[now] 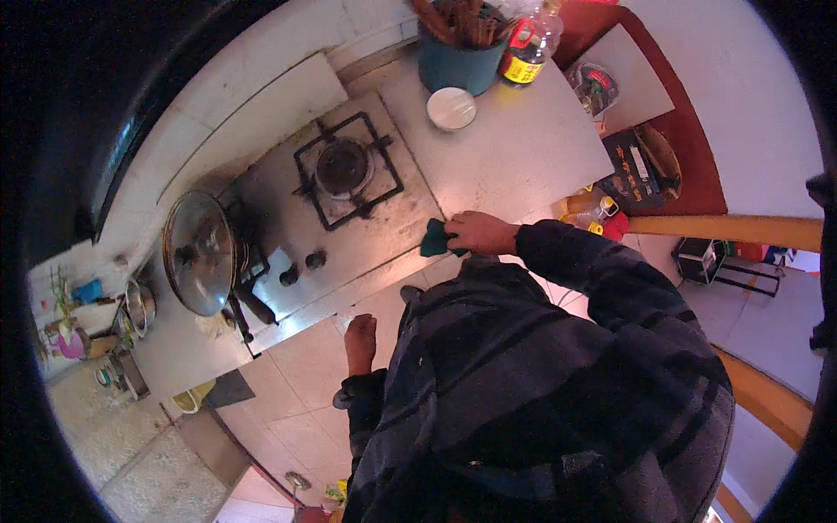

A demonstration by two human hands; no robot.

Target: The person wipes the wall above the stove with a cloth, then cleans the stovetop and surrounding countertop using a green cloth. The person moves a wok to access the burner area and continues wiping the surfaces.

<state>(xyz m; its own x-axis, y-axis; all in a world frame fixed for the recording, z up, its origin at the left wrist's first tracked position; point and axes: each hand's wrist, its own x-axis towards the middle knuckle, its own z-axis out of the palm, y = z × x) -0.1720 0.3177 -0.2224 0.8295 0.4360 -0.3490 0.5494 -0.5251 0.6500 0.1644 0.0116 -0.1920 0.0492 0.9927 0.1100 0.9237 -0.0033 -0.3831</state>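
Note:
My right hand grips a dark green cloth or scouring pad at the front edge of the counter, beside the seam between the gas stove and the worktop. The pad presses on the surface there. My left hand hangs over the floor in front of the counter, fingers curled together, with nothing visible in it. The gas stove has a bare right burner under a square black pan support. Two dark knobs sit near its front.
A glass lid tops a pan on the left burner, whose dark handle points forward. On the right worktop are a white round lid or dish, a teal utensil bucket and a sauce bottle. Oil bottles stand beyond the counter's end.

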